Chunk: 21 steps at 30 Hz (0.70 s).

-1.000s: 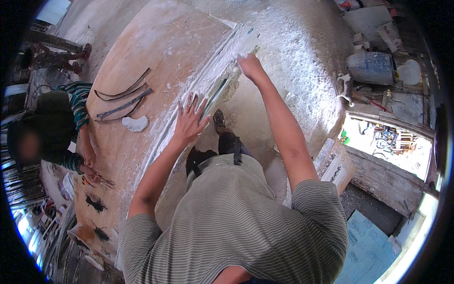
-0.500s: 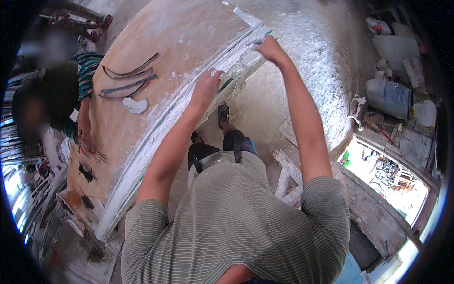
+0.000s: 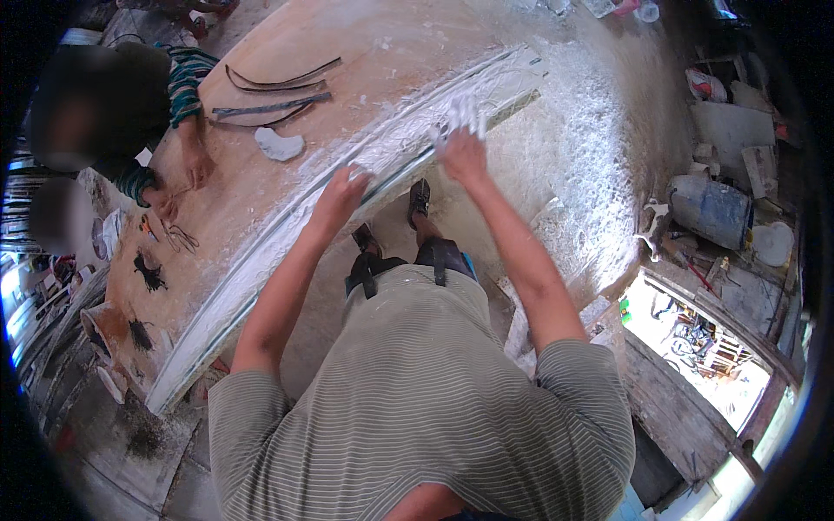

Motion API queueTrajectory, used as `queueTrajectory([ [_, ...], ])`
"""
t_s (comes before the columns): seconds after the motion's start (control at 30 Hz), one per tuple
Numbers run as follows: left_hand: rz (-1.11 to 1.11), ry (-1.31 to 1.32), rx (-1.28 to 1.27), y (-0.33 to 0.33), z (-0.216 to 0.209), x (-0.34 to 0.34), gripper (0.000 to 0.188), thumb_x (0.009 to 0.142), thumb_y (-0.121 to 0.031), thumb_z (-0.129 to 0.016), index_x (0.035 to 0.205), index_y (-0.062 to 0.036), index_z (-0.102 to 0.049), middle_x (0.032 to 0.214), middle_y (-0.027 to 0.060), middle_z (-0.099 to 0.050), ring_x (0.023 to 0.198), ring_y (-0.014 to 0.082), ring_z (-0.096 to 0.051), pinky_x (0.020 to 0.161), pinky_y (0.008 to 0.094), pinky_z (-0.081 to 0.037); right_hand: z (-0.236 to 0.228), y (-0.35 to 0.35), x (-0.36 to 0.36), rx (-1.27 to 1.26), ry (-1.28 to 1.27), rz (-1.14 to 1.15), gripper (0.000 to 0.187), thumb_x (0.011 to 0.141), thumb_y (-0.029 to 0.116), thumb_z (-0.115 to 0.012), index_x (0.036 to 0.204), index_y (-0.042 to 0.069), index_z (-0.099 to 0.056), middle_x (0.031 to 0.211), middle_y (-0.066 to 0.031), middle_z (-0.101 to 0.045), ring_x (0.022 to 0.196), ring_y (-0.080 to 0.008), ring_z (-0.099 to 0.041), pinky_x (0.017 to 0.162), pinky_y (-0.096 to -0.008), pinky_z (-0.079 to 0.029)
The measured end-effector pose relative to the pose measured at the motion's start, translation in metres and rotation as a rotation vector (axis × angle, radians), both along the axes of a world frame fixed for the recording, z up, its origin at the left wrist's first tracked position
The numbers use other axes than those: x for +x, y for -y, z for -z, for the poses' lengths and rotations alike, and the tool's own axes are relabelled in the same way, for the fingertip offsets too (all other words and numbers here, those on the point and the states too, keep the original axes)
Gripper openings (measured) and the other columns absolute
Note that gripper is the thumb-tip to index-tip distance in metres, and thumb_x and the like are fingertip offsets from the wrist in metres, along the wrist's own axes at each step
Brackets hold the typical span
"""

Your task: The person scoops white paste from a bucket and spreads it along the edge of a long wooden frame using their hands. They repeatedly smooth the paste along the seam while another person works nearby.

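Head view: a long white-coated strip (image 3: 395,148) is seen slanting along the near edge of the tan tabletop (image 3: 248,208), its far end up and to the right. Over its coated face the right hand (image 3: 460,154) is held open, fingers extended and whitened; contact cannot be confirmed, as the fingers are blurred. The left hand (image 3: 339,200) is held over the strip with fingers loosely curled, and whether anything is pinched cannot be told. For clean work, pressure is probably best kept light and even, strokes run lengthwise, and the rims left undisturbed. Farther across, a white curved piece (image 3: 279,144) and dark curved strips (image 3: 278,111) are laid; to their left, a co-worker's hands (image 3: 198,165) are seen near an orange-handled tool (image 3: 148,227) and a dark bristly bundle (image 3: 149,272)
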State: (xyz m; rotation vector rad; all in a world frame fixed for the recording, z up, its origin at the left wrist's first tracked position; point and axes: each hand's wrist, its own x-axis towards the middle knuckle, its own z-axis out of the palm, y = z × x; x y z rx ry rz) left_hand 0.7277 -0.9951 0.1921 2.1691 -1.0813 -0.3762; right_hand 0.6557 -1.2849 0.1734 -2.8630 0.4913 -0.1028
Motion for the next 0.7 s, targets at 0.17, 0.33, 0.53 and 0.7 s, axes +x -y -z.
queueTrajectory([
  [0.17, -0.052, -0.029, 0.014, -0.091, -0.008, -0.011, 0.021, 0.089, -0.004, -0.064, 0.11, -0.0062, -0.066, 0.114, 0.0167, -0.063, 0.106, 0.0384, -0.06, 0.091, 0.0441, -0.05, -0.014, -0.123, -0.026, 0.052, 0.142, -0.215, 0.077, 0.098, 0.052, -0.048, 0.146, -0.007, -0.04, 0.156, -0.0259, -0.034, 0.15, -0.0374, -0.024, 0.123, -0.0513, -0.016],
  [0.33, -0.128, 0.179, 0.072, -0.14, -0.031, -0.023, 0.025, 0.088, -0.008, -0.068, 0.113, -0.0096, -0.065, 0.117, 0.0151, -0.063, 0.107, 0.0368, -0.06, 0.092, 0.0448, -0.049, -0.024, -0.113, -0.022, 0.153, -0.082, -0.111, 0.062, 0.099, 0.042, -0.05, 0.126, -0.013, -0.055, 0.147, -0.0313, -0.041, 0.143, -0.0435, -0.033, 0.118, -0.0528, -0.027],
  [0.53, -0.004, 0.134, 0.194, -0.177, -0.029, -0.039, 0.04, 0.091, -0.018, -0.069, 0.129, -0.0173, -0.06, 0.139, 0.0139, -0.052, 0.132, 0.0384, -0.045, 0.108, 0.0486, -0.039, -0.002, -0.1, -0.016, 0.036, -0.183, -0.051, 0.067, 0.101, 0.049, -0.042, 0.117, -0.014, -0.061, 0.124, -0.0312, -0.06, 0.117, -0.046, -0.056, 0.112, -0.0511, -0.035],
  [0.7, 0.228, 0.248, 0.432, -0.201, -0.019, -0.045, 0.048, 0.1, -0.039, -0.053, 0.147, -0.0277, -0.049, 0.157, 0.0086, -0.037, 0.15, 0.0376, -0.02, 0.119, 0.0548, -0.023, -0.016, -0.202, -0.044, 0.168, -0.039, -0.366, 0.075, 0.101, 0.053, -0.041, 0.133, -0.014, -0.053, 0.142, -0.032, -0.049, 0.139, -0.0448, -0.04, 0.122, -0.0529, -0.016],
])
